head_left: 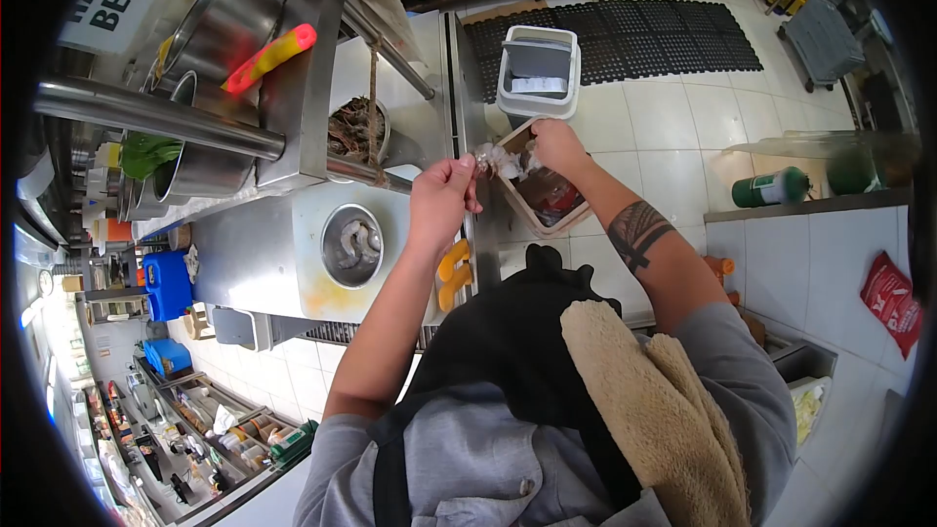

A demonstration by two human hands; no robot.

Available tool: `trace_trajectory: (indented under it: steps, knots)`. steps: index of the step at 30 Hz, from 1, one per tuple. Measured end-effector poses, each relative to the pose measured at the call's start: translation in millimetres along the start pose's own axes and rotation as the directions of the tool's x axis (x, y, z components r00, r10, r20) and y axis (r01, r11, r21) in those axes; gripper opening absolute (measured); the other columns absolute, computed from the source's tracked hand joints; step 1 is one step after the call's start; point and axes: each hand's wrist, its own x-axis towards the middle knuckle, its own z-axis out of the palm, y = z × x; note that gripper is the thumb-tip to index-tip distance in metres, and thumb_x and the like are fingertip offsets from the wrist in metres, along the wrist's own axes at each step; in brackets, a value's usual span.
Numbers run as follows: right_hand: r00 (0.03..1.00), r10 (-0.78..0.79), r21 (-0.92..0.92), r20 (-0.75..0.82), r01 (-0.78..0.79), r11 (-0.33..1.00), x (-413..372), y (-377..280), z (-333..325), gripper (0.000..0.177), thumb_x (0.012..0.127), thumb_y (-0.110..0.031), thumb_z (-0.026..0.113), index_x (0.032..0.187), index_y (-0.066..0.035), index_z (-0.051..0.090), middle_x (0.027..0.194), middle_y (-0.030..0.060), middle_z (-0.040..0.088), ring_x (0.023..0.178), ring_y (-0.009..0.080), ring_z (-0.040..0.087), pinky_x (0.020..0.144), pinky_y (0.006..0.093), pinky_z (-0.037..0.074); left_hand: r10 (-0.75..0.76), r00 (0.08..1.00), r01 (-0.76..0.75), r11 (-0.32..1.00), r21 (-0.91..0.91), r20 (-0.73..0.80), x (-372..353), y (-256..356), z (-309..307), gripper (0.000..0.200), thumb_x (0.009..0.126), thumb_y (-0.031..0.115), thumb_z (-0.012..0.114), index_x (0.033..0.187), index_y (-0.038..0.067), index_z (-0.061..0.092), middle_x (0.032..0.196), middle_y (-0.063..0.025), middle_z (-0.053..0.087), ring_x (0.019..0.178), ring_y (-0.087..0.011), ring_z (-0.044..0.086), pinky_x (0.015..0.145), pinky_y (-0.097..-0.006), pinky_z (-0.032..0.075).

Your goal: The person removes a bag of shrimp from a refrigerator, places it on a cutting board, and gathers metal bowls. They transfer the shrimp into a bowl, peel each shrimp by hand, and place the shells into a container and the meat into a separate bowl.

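Out over a tan bin (547, 222) beyond the counter's edge, my left hand (446, 197) pinches something small and pale, perhaps a shrimp. My right hand (558, 148) is closed at the bin's upper rim, with whitish translucent material (508, 162) between the two hands; its exact grip is hidden. Dark reddish matter lies inside the bin. To the left, a steel bowl (352, 246) with several grey shrimp (360, 242) rests on a white cutting board (310, 278). Farther up stands a round container of brown shells or shrimp (355, 129).
Yellow-orange tongs or handles (454, 275) lie at the counter's edge near my left forearm. A steel shelf (309, 68) with pots overhangs the counter. A white bin (538, 71) stands beyond the tan one, by a black mat (654, 39).
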Motion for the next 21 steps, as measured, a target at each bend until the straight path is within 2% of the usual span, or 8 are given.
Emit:
trace_trajectory:
  steps: [3,5,6,8,11,16,19,21]
  knots:
    - [0.999,-0.020,-0.079,0.040,0.023,0.997,1.9,-3.2,-11.0,0.016,0.087,-0.015,0.067,0.092,-0.001,0.075,0.096,0.0238,0.072,0.094,0.0402,0.069,0.084,0.0466,0.056,-0.028,1.000,0.028,0.999,-0.034,0.013,9.4,-6.6,3.5,0.036,0.107,0.035,0.062,0.087,0.004,0.062,0.066,0.0018,0.051,0.055,-0.0084,0.046,0.058,-0.0282,0.049]
    - [0.994,0.107,0.489,0.035,-0.110,0.865,-6.1,-32.6,-51.5,0.025,0.093,-0.020,0.068,0.104,0.002,0.075,0.093,0.0174,0.074,0.086,0.0312,0.072,0.079,0.0399,0.057,-0.055,0.998,0.058,0.994,-0.088,0.038,19.9,-13.8,3.2,0.036,0.106,0.034,0.063,0.084,0.006,0.061,0.065,0.0023,0.050,0.053,-0.0083,0.044,0.057,-0.0285,0.047]
    - [0.994,0.107,0.485,0.035,-0.110,0.868,-13.7,-49.3,-72.4,0.025,0.093,-0.020,0.068,0.104,0.002,0.075,0.093,0.0174,0.074,0.086,0.0312,0.072,0.079,0.0399,0.057,-0.080,0.995,0.089,0.986,-0.139,0.066,24.4,-15.6,4.9,0.036,0.105,0.034,0.064,0.081,0.007,0.059,0.064,0.0028,0.049,0.052,-0.0082,0.042,0.056,-0.0287,0.045]
    - [0.923,0.036,0.895,0.383,-0.380,0.232,-33.3,-76.2,-102.5,0.028,0.100,-0.019,0.065,0.116,0.003,0.073,0.089,0.0079,0.072,0.079,0.0173,0.069,0.075,0.0328,0.056,-0.097,0.993,0.109,0.976,-0.187,0.070,29.2,-13.0,14.0,0.035,0.104,0.031,0.065,0.079,0.009,0.056,0.063,0.0029,0.046,0.052,-0.0095,0.041,0.057,-0.0293,0.045]
    - [0.946,-0.159,0.886,0.282,-0.193,0.422,-46.1,-73.8,-106.9,0.026,0.103,-0.014,0.062,0.120,0.004,0.071,0.089,0.0016,0.068,0.079,0.0090,0.062,0.073,0.0286,0.055,-0.125,0.987,0.151,0.942,-0.301,0.104,32.5,-8.0,26.8,0.035,0.103,0.027,0.067,0.076,0.011,0.054,0.061,0.0029,0.043,0.051,-0.0112,0.040,0.057,-0.0306,0.044]
    - [0.967,-0.066,0.896,0.245,-0.200,0.397,-56.9,-63.9,-124.6,0.023,0.102,-0.009,0.062,0.119,0.004,0.071,0.090,0.0028,0.069,0.077,0.0097,0.061,0.073,0.0272,0.054,-0.170,0.974,0.218,0.887,-0.407,0.151,28.3,-4.7,44.2,0.033,0.103,0.025,0.066,0.076,0.009,0.054,0.063,0.0024,0.045,0.047,-0.0115,0.040,0.052,-0.0323,0.043]
    - [0.978,-0.056,0.828,0.201,-0.139,0.544,-64.6,-47.3,-132.5,0.023,0.105,-0.008,0.057,0.121,0.002,0.071,0.097,0.0029,0.070,0.080,0.0093,0.063,0.076,0.0262,0.055,-0.141,0.977,0.189,0.917,-0.351,0.157,22.4,-8.0,50.5,0.033,0.103,0.024,0.066,0.076,0.009,0.055,0.063,0.0011,0.047,0.047,-0.0119,0.041,0.053,-0.0327,0.044]
    - [0.982,0.132,0.744,0.132,-0.186,0.642,-69.2,-25.5,-141.8,0.024,0.106,-0.010,0.056,0.121,0.002,0.070,0.099,0.0028,0.071,0.082,0.0095,0.064,0.077,0.0262,0.056,-0.039,0.998,0.048,0.976,-0.214,0.047,19.4,-4.6,47.2,0.036,0.102,0.026,0.068,0.073,0.009,0.054,0.062,0.0016,0.044,0.048,-0.0114,0.037,0.054,-0.0344,0.045]
